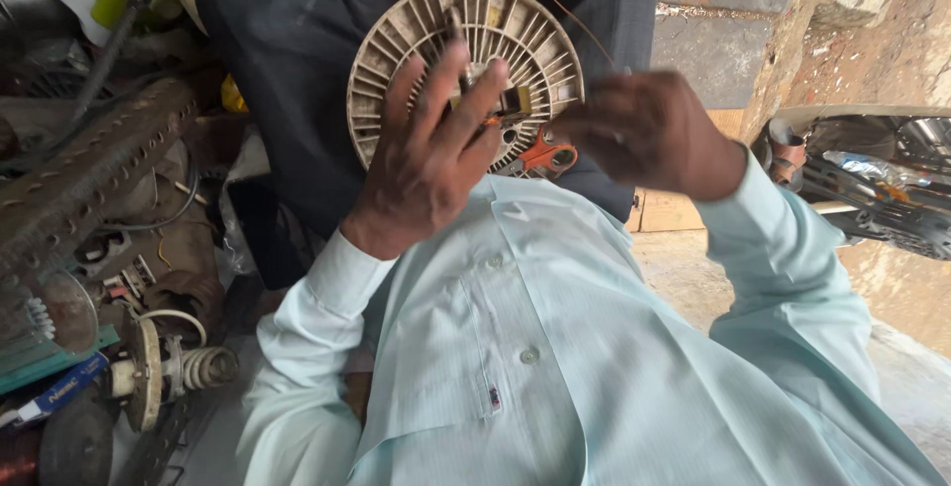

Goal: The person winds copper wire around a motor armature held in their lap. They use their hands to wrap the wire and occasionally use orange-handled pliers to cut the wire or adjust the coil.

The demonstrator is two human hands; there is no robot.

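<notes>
Shirt fabric, pale green and buttoned, fills the lower half of the view, the light shirt [555, 347] running up into both sleeves. Above it dark trousers [297, 50] cover the person's lap, and on that lap rests a round, dirty cream fan disc [416, 40] with radial ribs. To the left lies a heap of worn machine parts [89, 209], among them a perforated metal strip, a coil spring and wires. At the right edge part of a shiny vehicle body [882, 179] shows against a rough wall, and a sandalled foot is just visible beside it.

The left hand [426, 159] is raised in front of the disc, fingers spread and curved, its fingertips closed around a small brass-coloured metal part [510, 100] with a thin dark stem rising from it. That part sits at the fingertips, above the palm and over the middle of the disc. The right hand [644, 134] hovers just to the right of the part, fingers bunched toward it; whether they touch it or pinch anything cannot be told, since the knuckles hide the tips.

An orange-handled tool [545, 156] peeks out between the two hands, mostly covered. The disc's lower half is hidden behind the left hand, and the small part's exact shape is blurred.
</notes>
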